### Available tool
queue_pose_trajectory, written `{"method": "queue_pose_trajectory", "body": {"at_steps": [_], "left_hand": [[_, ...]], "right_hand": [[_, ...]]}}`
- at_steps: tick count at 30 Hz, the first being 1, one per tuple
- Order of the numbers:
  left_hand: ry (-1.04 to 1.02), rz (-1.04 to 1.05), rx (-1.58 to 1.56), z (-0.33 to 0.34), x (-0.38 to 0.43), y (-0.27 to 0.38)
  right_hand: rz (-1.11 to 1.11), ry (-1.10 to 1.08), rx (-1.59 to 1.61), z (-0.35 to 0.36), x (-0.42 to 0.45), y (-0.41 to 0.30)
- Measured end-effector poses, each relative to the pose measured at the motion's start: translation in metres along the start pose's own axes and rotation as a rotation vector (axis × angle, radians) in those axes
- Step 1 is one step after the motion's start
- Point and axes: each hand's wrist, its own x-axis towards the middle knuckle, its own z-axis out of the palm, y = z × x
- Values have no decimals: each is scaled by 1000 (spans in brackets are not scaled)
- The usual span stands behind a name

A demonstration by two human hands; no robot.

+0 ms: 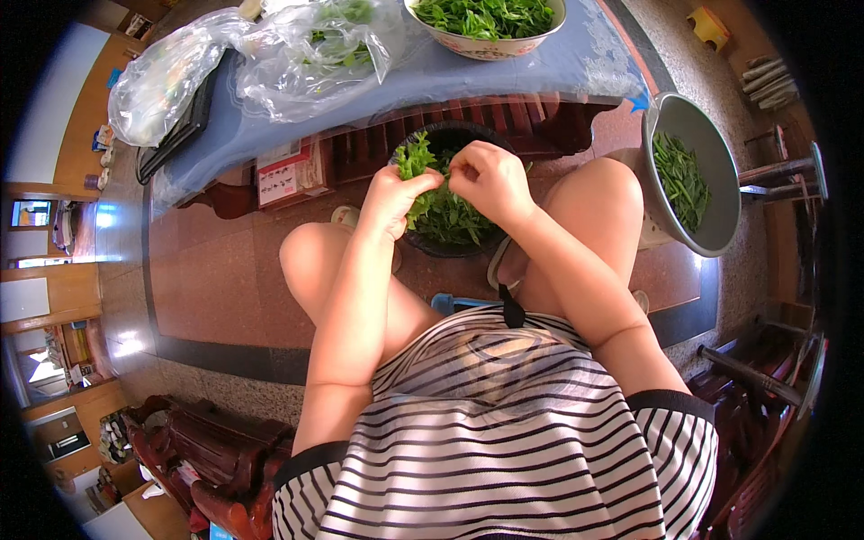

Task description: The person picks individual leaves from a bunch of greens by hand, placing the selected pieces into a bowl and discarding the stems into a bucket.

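Observation:
My left hand (395,199) is closed around a sprig of leafy greens (416,158), whose leaves stick up past the thumb and hang below it. Right beside it, my right hand (491,181) has thumb and fingers pinched together at a stem of the greens, mostly hidden by the fingers. Both hands are over a dark round basin (442,248) on the floor between my knees. More loose leafy greens (449,216) lie in that basin.
On the blue-covered table (432,81) stand clear plastic bags (310,67) with greens in one, and an enamel bowl (489,46) of leaves. A grey basin (722,196) with cut greens (680,182) is at right. Dark wooden furniture (216,459) stands behind me.

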Motion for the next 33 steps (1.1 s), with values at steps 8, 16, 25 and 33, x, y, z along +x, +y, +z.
{"method": "queue_pose_trajectory", "body": {"at_steps": [8, 16, 25, 33], "left_hand": [[-26, -137, -294, -10, -2, 14], [-154, -196, -391, -11, -3, 15], [-406, -102, -956, -20, -1, 20], [-454, -58, -1005, -20, -6, 21]], "right_hand": [[251, -124, 16, -4, -6, 41], [78, -134, 421, -14, 22, -14], [-17, 532, 78, -104, 135, -76], [-122, -99, -29, -68, 83, -57]]}}
